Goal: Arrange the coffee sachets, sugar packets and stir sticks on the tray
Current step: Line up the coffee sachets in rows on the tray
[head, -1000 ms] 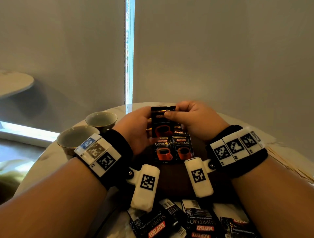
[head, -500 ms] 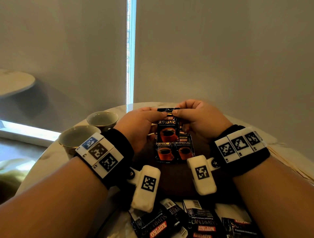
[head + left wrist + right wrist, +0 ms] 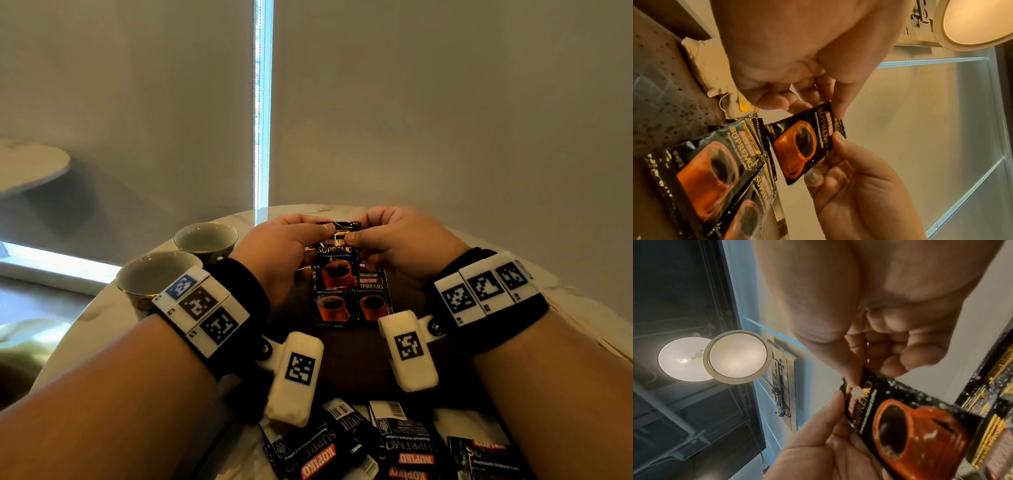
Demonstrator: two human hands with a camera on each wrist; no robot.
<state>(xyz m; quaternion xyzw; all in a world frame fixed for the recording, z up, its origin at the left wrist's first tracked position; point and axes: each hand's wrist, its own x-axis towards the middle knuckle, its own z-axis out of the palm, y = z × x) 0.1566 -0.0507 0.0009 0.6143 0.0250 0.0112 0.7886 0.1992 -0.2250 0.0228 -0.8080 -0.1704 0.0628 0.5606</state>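
Since a second ago we have lowered the coffee sachet (image 3: 337, 260) slightly at frame centre, its printed face now turned toward us. Our left hand (image 3: 281, 251) and right hand (image 3: 404, 243) each pinch its top edge, thumb against forefinger, above two sachets (image 3: 352, 303) lying on the dark tray (image 3: 356, 359). Two cups (image 3: 178, 263) sit on the pale round table (image 3: 85, 325), left of centre; grey blinds (image 3: 445, 102) fill the upper frame.

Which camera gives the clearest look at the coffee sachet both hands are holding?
Left wrist: the held sachet shows nearly whole, its top edge pinched by both hands. Right wrist shows it closer but cropped and blurred; head shows it small, partly behind fingers.
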